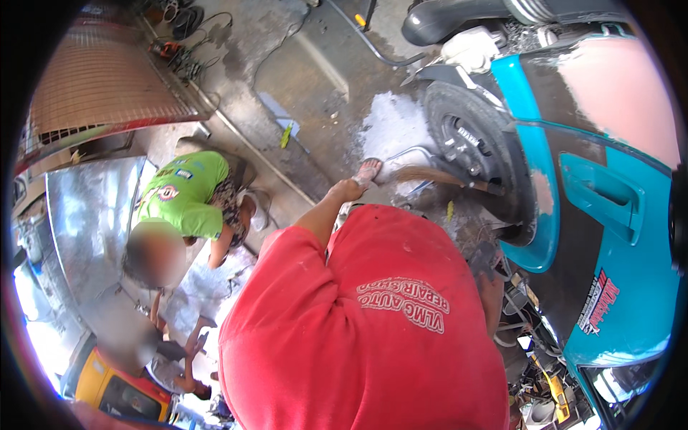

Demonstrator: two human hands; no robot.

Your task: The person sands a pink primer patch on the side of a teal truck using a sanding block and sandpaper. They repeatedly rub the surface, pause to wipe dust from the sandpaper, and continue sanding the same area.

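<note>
My left arm reaches forward from the red sleeve, and my left hand (347,190) is curled closed in front of me. What it grips, if anything, is hidden. Just beyond it shows a bare foot in a sandal (369,170). A strip of my right forearm (491,301) shows beside my red shirt (373,308). At its end is a greyish, blurred shape that may be my right hand (483,259); its fingers cannot be made out. Near both is the black wheel (469,147) of a teal vehicle. A brown, brush-like object (430,175) lies beside the tyre.
The teal vehicle panel (623,279), with dark and pink patches, stands to the right. At left a person in a green shirt (183,193) bends beside a shiny metal sheet (93,215). White powder (394,125) covers floor by the wheel. Scrap parts (545,387) lie lower right.
</note>
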